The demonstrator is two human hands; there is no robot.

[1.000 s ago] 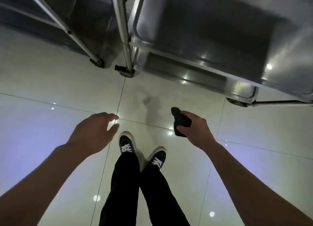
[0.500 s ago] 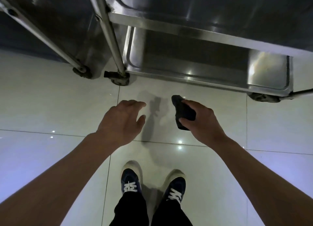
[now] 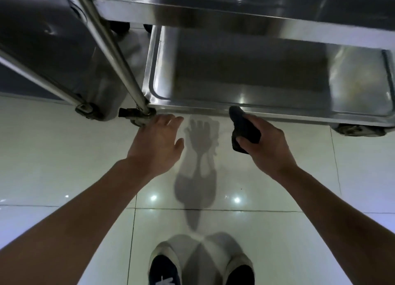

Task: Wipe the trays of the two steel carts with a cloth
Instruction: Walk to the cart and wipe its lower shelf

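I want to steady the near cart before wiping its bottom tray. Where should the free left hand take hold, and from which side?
Probably the round upright post at the cart's near-left corner, just above the caster. The left hand hovers open right beside it, so come in from the front; the slim tube suits a wrap grip. The right hand holds the dark cloth at the bottom tray rim.
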